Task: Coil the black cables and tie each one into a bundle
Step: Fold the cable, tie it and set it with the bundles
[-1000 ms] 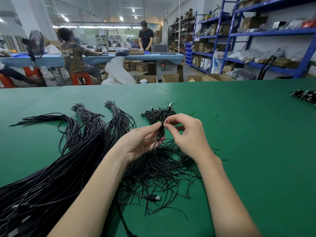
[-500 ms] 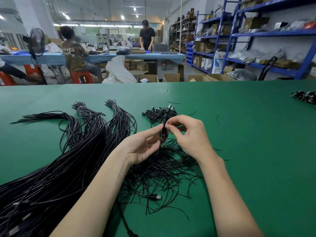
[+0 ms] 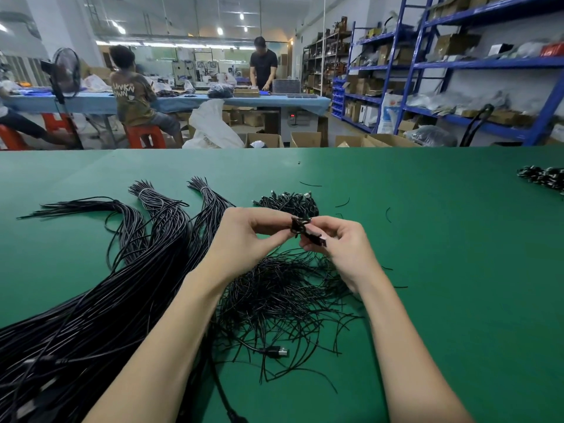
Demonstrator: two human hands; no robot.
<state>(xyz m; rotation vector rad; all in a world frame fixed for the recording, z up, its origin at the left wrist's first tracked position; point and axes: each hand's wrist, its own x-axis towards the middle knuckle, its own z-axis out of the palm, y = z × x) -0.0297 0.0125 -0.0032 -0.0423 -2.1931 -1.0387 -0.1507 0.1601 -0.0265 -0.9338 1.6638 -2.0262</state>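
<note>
While both forearms reach forward from the near edge over the green table (image 3: 427,239), the left hand (image 3: 244,242) and right hand (image 3: 345,248) meet above its middle, raised off the surface. The left hand is turned palm toward the right, its thumb and forefinger curled and pinching a small coiled cable (image 3: 300,226). The right hand faces it with fingers bent, pinching the same coil from the other side; a dark end of it shows at the right fingertips (image 3: 314,239). The coil is a tight knot of loops held between the two hands, its long axis running roughly left to right, tipped slightly down toward the right hand.

Below the hands lies a tangled heap of thin black ties (image 3: 280,300), with a plug (image 3: 276,352) at its near edge. Long bunches of black cables (image 3: 122,285) fan away to the left, their far ends pointing away from the person. Just beyond the hands sits a small pile of finished bundles (image 3: 290,203), and another pile (image 3: 543,177) lies at the far right edge.
</note>
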